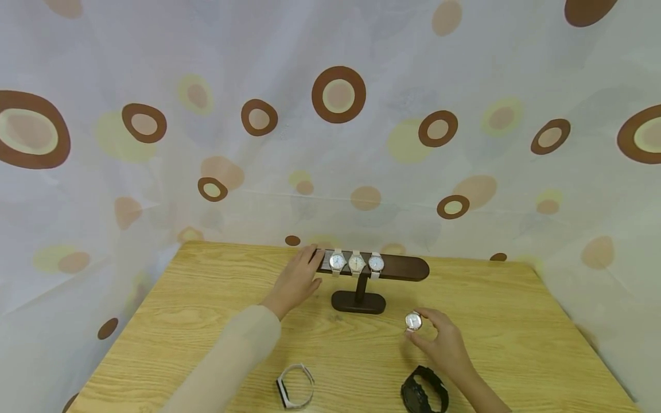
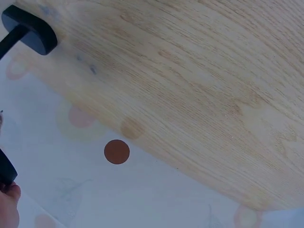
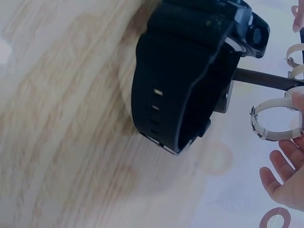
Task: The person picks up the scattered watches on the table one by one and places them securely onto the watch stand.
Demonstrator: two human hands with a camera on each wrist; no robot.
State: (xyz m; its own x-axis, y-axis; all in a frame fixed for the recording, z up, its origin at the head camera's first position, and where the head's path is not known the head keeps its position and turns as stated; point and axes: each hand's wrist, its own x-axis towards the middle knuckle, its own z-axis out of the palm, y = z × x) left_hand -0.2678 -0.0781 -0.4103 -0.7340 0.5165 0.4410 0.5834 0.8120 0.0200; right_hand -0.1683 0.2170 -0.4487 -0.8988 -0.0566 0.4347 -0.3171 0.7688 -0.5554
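A dark T-bar watch stand [image 1: 405, 268] stood toward the far edge of the wooden surface [image 1: 206, 275], and its crossbar bore three pale-strapped wristwatches [image 1: 356, 263] side by side, left of a bare stretch at the right end. The left hand [image 1: 295, 282] was at the bar's left end, its grip closed about that end with fingers along the far edge. The right hand [image 1: 441, 339] held a fourth wristwatch [image 1: 413, 320], with a pale strap, up in front of the stand and to its right, well apart from the bar; thumb and index finger pinched it, the grip otherwise loose with the other fingers spread. A chunky black wristwatch [image 1: 413, 396] stood on the near surface beside the right forearm, blocking much of the right wrist view. A white fitness band [image 1: 283, 394] lay nearer the left sleeve [image 1: 227, 358]. Behind everything hung a spotted cloth [image 1: 361, 160].
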